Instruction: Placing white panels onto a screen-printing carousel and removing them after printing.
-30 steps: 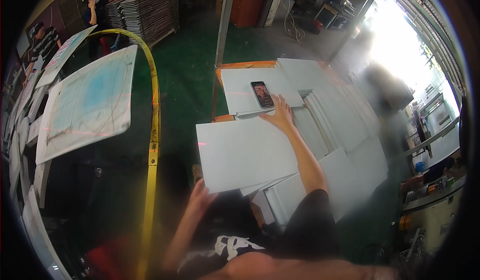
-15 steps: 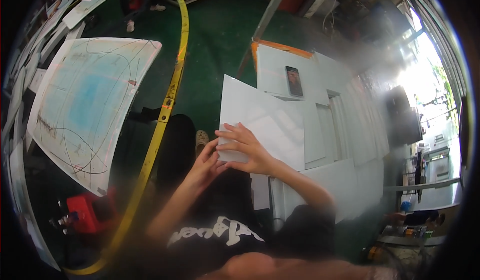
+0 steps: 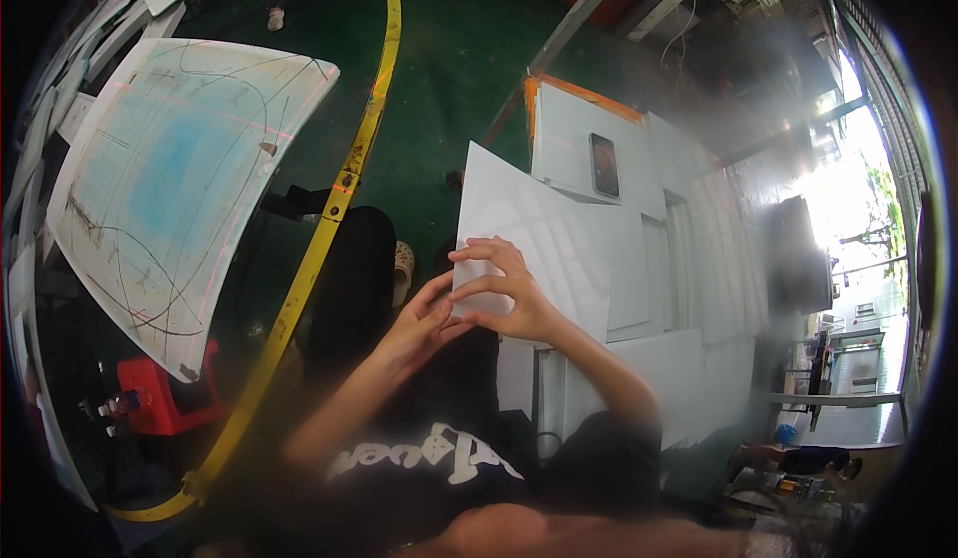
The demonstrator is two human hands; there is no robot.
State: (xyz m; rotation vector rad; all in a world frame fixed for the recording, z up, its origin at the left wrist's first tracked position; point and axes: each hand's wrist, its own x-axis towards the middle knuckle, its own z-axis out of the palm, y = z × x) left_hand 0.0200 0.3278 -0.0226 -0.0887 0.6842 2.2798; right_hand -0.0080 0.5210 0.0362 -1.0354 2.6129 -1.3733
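A thin, glossy white sheet [image 3: 544, 234] lies slanted on the stack at my right, its left edge sticking out in front of me. At the near left corner of that sheet both hands meet. My left hand [image 3: 424, 320] comes from below, its fingers bent and closed against the edge. My right hand [image 3: 507, 290] reaches over the sheet with its fingers curled to the same edge. Its thumb and forefinger bend round toward the corner, close to the left fingertips. What exactly lies between the fingertips is too small to make out.
Under the sheet are stacked white panels [image 3: 689, 368]; a dark phone [image 3: 605, 165] lies on them. A yellow curved metal band [image 3: 334, 204] runs along my left. Beyond it stands a pale blue-white board [image 3: 180, 189] with drawn curves, above a red stand [image 3: 165, 398]. Another person's feet [image 3: 275, 19] show far left.
The view has shifted slightly, so the panels and phone sit further right. My right fingers have curled more, with the forefinger drawn nearer the thumb. Both hands stay at the sheet's corner.
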